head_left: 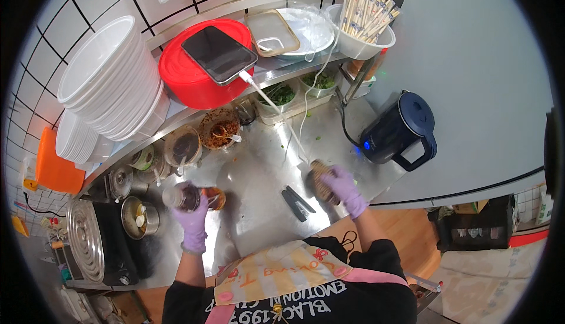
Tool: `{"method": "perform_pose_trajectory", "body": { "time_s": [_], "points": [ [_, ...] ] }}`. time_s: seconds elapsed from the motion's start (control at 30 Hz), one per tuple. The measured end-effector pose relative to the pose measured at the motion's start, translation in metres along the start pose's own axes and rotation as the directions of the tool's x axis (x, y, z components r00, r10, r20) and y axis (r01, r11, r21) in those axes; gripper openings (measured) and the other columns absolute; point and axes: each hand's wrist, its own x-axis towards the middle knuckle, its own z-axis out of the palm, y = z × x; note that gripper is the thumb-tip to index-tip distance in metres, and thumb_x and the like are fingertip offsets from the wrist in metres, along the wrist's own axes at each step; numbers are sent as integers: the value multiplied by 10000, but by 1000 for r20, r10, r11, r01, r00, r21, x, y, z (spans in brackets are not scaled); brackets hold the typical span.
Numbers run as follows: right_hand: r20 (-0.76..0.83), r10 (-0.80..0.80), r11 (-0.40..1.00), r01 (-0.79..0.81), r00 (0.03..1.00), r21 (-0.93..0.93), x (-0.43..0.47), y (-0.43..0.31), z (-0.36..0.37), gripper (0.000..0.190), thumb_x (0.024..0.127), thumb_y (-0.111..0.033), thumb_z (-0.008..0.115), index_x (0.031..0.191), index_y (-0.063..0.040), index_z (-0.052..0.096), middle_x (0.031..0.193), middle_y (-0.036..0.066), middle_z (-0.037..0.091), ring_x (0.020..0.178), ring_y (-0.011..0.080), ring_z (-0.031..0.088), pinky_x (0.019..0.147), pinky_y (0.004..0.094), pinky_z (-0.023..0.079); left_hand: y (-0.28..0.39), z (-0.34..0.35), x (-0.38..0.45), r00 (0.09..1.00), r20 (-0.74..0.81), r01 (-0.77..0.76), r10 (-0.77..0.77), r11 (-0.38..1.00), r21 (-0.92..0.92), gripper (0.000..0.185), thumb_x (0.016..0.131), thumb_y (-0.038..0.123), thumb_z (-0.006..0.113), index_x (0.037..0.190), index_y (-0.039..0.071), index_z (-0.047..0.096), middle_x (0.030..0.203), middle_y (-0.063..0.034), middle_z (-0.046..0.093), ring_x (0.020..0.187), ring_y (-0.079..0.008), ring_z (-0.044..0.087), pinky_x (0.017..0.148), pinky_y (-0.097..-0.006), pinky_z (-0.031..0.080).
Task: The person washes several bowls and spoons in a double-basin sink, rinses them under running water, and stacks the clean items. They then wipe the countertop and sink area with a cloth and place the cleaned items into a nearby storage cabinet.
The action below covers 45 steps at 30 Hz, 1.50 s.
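Both hands wear thin purple gloves. My left hand point(193, 220) grips a clear bottle point(178, 197) with dark contents, raised over the left of the steel counter. Just beside it is a jar with amber-orange contents point(216, 198), partly hidden by the hand. My right hand point(346, 189) is closed on a brown ribbed cloth or pad point(325, 182), which lies against the counter; its exact kind is blurred. A black stapler point(298, 203) rests on the metal to the left of that cloth.
A dark blue electric kettle point(399, 129) stands at the right, its light on. Tubs of sauce point(183, 145) and chili flakes point(219, 128) line the shelf's underside. A charging phone point(219, 54) lies on a red lid point(174, 70); its white cable point(276, 110) hangs over the counter. A small pot point(152, 220) sits left.
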Motion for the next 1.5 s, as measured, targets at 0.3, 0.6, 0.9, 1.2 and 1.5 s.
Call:
{"method": "perform_pose_trajectory", "body": {
  "time_s": [0.3,0.6,0.9,1.2,1.5],
  "points": [
    [-486,-475,615,-119,733,-780,177,12,3,599,831,-318,597,1329,-17,453,1306,236,470,1278,306,404,1085,429,279,5,-37,-33,992,59,108,-115,989,100,602,649,34,744,1190,3,481,1135,-120,554,1041,-211,552,941,-349,441],
    [-492,-453,643,-110,743,-758,271,47,-10,552,850,-255,516,1292,70,456,1275,222,504,1142,357,488,1027,419,354,17,-48,-32,998,63,10,-25,974,226,626,692,190,769,1209,-12,480,1130,-130,545,1027,-240,549,935,-371,431],
    [-144,-494,703,297,857,-646,224,42,64,422,799,-168,529,1181,6,577,1168,193,595,1051,332,563,945,423,408,24,-40,-28,998,71,-23,2,954,298,584,715,231,765,1176,-19,508,1066,-106,565,941,-220,574,895,-351,444],
    [256,-683,609,727,684,-318,136,-3,198,356,857,-143,501,1194,-63,583,1165,153,608,1085,305,560,996,417,383,27,-60,-47,993,17,112,-115,986,127,627,682,92,726,1241,5,455,1142,-131,533,1084,-241,529,961,-387,416],
    [46,-665,550,530,746,-646,195,-19,199,485,802,-114,557,1274,-11,519,1208,188,575,1124,337,506,998,388,394,22,-93,-73,998,-67,11,4,975,221,650,669,62,709,1257,3,438,1196,-157,527,1093,-246,538,948,-370,441]
  ]
}}
